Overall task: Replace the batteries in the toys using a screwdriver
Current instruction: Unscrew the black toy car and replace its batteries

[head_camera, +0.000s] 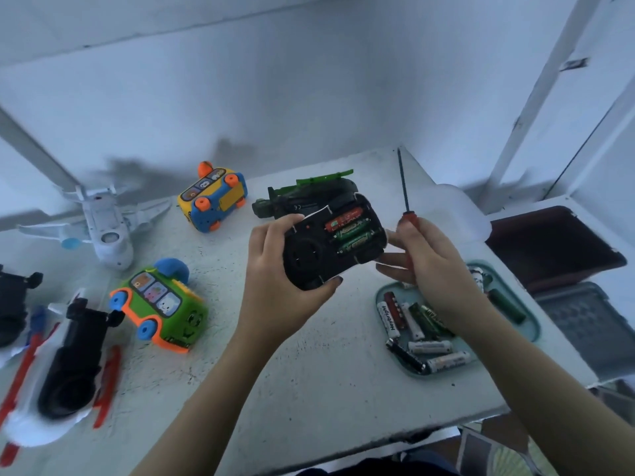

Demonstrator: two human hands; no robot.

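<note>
My left hand [275,269] grips a black toy car [309,249] held upside down above the table, its battery bay open with three batteries [350,230] showing, one red and two green. My right hand [429,262] holds a screwdriver [404,194] with a red handle, its dark shaft pointing up and away. The fingertips of my right hand touch the right end of the toy. A teal tray [531,324] under my right wrist holds several loose batteries [422,334].
On the white table [309,372] lie a dark green helicopter toy [309,197], a yellow-blue bus [213,197], a green-orange bus [161,307], a white plane [103,225] and a black and white toy with red parts [68,365]. A dark bin [549,245] and a grey basket [591,324] stand at right.
</note>
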